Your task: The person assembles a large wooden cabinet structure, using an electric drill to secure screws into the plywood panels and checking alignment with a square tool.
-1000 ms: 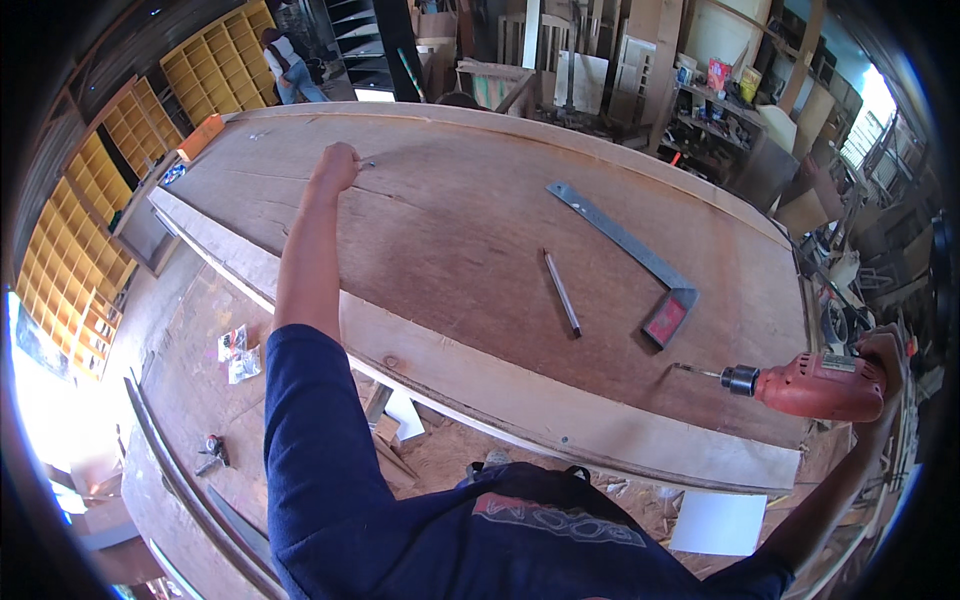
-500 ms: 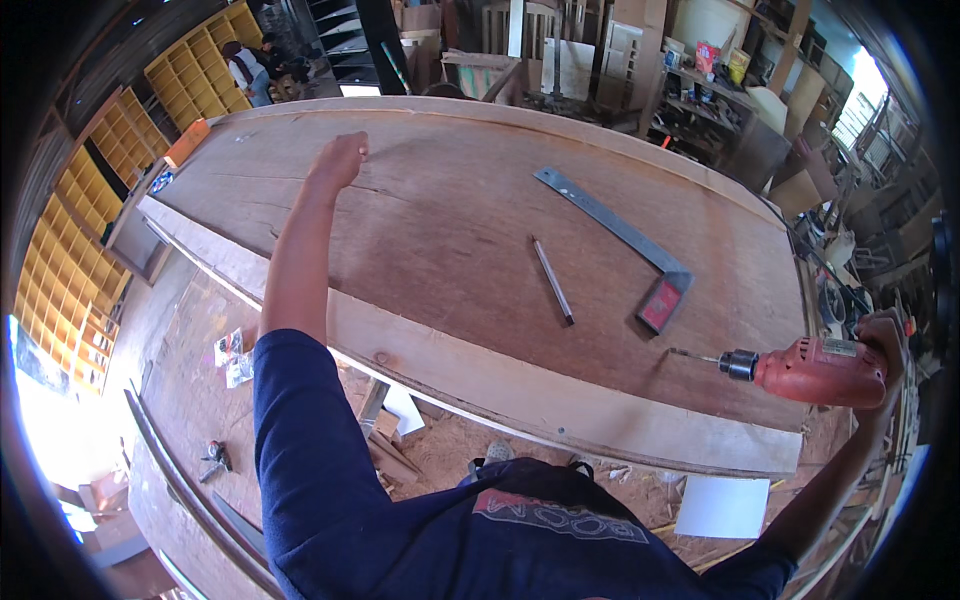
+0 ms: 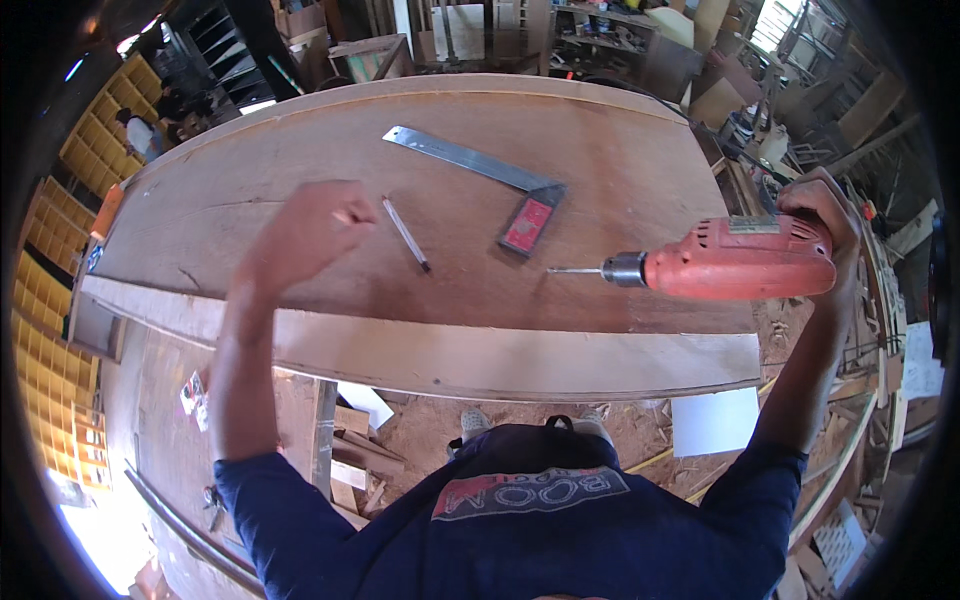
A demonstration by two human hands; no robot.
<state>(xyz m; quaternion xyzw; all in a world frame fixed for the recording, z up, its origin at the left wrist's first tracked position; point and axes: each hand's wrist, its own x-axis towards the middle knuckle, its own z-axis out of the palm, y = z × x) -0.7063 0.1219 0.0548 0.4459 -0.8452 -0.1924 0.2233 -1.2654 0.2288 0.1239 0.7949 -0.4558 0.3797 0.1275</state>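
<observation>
My left hand [image 3: 310, 225] is raised over the plywood board [image 3: 180, 240], its fingers closed around something small that I cannot make out. My right hand [image 3: 815, 210] grips a red electric drill [image 3: 740, 262], held level with its bit [image 3: 575, 270] pointing left over the board's right part. Between my hands a pen or pencil [image 3: 405, 233] lies on the board. Behind it rests a steel try square [image 3: 460, 158] with a red-marked stock [image 3: 530, 220]. A lighter wooden strip [image 3: 520, 355] runs along the board's near edge.
Yellow shelving [image 3: 40, 390] stands at left, with people [image 3: 140, 135] near its back end. An orange object [image 3: 105, 210] sits at the board's left end. Stacked wood and cluttered shelves [image 3: 600, 35] fill the back and right. Offcuts [image 3: 365, 460] and a white sheet [image 3: 715, 425] lie below.
My left hand has drawn back from the far left of the board toward me, fingers closed. The view has shifted, so the board and drill appear higher, the square and pen farther left.
</observation>
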